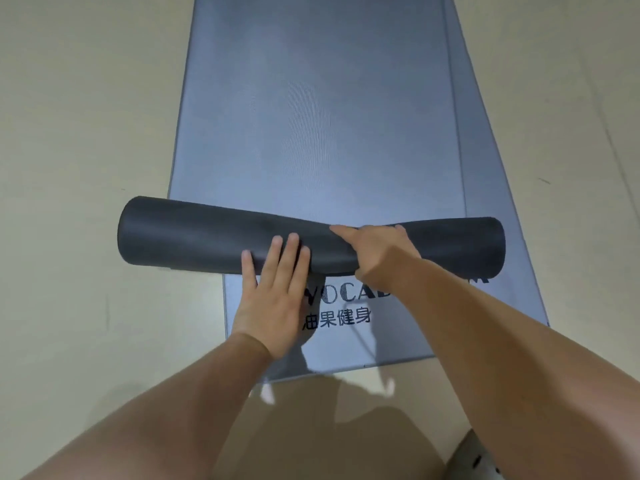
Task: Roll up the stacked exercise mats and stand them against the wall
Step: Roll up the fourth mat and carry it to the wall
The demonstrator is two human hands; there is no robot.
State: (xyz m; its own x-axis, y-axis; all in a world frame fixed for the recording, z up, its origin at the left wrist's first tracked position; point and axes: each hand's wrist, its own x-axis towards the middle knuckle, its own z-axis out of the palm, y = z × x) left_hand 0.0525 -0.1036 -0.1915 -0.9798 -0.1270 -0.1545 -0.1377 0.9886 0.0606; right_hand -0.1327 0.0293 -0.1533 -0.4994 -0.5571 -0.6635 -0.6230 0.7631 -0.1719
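Mats [311, 116], seemingly two, upper one part-rolled; left fingers [277, 258] straight on roll [194, 233], right fingers [398, 233] round it.

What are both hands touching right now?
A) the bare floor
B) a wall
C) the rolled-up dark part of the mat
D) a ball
C. The left hand presses flat fingers against the dark roll, and the right hand grips over its top. The roll lies across the flat blue-grey mat.
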